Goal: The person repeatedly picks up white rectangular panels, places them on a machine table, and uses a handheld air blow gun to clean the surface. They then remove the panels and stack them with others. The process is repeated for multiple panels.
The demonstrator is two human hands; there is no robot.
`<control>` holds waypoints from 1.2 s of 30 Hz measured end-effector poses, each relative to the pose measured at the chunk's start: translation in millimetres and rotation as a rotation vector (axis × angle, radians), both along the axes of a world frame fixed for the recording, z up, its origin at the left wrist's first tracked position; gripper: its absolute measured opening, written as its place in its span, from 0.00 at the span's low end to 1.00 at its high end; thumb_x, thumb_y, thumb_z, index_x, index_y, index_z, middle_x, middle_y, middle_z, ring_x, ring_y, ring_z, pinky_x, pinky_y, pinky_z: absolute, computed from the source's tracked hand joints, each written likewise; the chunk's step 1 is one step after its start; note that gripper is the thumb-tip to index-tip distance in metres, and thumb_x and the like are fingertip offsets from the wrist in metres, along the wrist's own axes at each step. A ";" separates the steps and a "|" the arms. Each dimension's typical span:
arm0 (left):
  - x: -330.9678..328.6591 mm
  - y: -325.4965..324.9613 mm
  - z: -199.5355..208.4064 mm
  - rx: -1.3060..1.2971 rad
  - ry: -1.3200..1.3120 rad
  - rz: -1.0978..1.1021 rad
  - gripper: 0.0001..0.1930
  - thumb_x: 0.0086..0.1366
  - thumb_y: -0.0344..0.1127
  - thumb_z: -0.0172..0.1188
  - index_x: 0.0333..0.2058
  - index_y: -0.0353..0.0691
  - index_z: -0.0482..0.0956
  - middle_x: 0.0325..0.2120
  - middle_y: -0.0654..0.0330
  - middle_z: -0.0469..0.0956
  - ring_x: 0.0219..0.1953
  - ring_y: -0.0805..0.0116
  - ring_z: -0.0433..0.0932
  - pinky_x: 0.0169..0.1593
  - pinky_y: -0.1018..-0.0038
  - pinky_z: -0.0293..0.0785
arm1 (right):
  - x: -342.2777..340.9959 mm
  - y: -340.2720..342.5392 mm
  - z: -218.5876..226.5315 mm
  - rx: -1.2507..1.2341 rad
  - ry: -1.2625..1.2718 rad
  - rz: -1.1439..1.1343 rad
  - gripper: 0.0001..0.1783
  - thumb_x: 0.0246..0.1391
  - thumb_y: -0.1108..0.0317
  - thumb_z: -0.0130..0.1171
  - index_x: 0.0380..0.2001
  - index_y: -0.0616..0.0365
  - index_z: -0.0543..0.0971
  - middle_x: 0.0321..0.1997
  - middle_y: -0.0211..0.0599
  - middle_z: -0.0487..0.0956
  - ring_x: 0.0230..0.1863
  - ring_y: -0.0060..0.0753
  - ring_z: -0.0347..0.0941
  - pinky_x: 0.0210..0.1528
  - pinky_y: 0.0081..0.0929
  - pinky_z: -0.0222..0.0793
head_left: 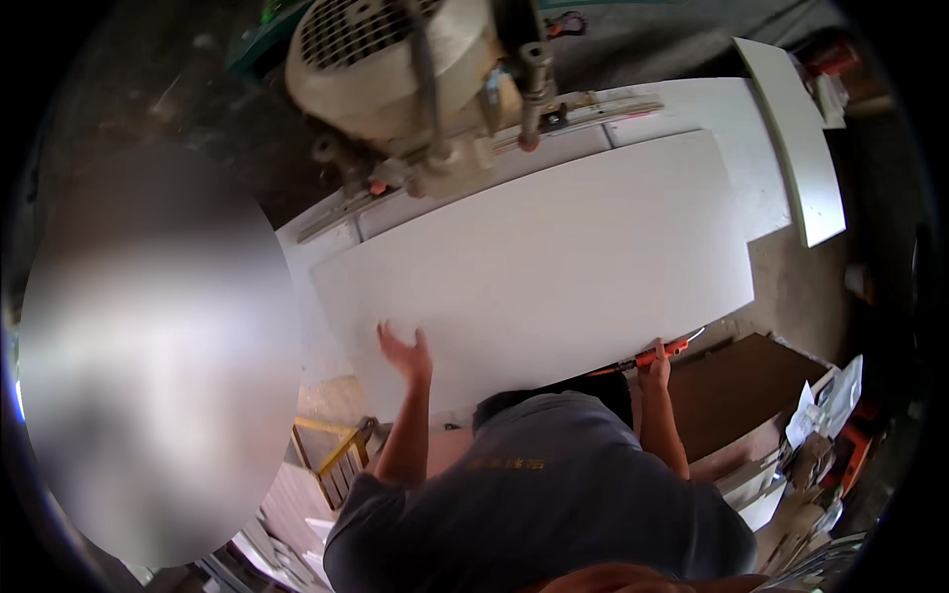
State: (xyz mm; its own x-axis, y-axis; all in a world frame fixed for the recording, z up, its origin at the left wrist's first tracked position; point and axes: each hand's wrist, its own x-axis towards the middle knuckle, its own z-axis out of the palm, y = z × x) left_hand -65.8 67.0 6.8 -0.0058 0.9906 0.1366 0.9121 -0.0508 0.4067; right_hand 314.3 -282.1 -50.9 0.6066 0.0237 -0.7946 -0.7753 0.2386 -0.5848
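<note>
A large white panel (544, 257) lies flat in front of me, on a white work table (756, 193) below a drilling machine's motor head (395, 74). Over the panel's near left part, my left hand (406, 354) is open with its fingers spread; whether it touches the surface I cannot tell. My right hand (653, 368) is at the panel's near right edge, closed round an orange tool (674, 349) with a thin, pale, curved tip. Part of that tool is hidden behind my fingers.
A narrow white board (796, 148) lies at the far right. Brown boards (736, 395) are stacked at my right, near plastic wrapping (840, 395). A yellow metal frame (341, 455) stands at my lower left. A blurred patch covers the left side.
</note>
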 end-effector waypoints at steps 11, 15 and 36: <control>88.5 -192.9 -42.3 -1.193 -0.950 0.745 0.38 0.61 0.57 0.58 0.56 0.27 0.63 0.53 0.38 0.65 0.58 0.47 0.62 0.63 0.55 0.53 | 262.2 -100.7 29.3 -0.269 -0.567 0.040 0.09 0.57 0.63 0.57 0.30 0.56 0.74 0.24 0.26 0.71 0.20 0.20 0.68 0.22 0.19 0.64; 157.1 -196.9 -31.8 -1.159 -0.930 0.558 0.36 0.62 0.55 0.56 0.55 0.28 0.64 0.52 0.39 0.66 0.56 0.48 0.64 0.61 0.56 0.56 | 317.2 -118.8 62.1 -0.363 -0.489 0.508 0.08 0.54 0.64 0.59 0.30 0.57 0.77 0.21 0.23 0.71 0.19 0.16 0.65 0.22 0.18 0.61; 332.9 -175.2 29.6 -1.213 -0.458 0.007 0.23 0.68 0.47 0.51 0.49 0.30 0.69 0.42 0.46 0.75 0.46 0.55 0.75 0.50 0.64 0.70 | 575.7 -216.2 40.6 -0.305 -0.394 -0.159 0.20 0.44 0.56 0.71 0.36 0.56 0.76 0.22 0.23 0.68 0.19 0.16 0.60 0.20 0.18 0.56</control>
State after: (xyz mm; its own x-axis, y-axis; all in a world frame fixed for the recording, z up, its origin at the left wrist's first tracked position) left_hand 267.1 -108.2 36.4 0.1815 0.4794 -0.8586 0.6774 0.5719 0.4626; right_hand 890.1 -498.3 -10.3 0.8384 -0.2903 -0.4614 -0.4501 0.1089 -0.8863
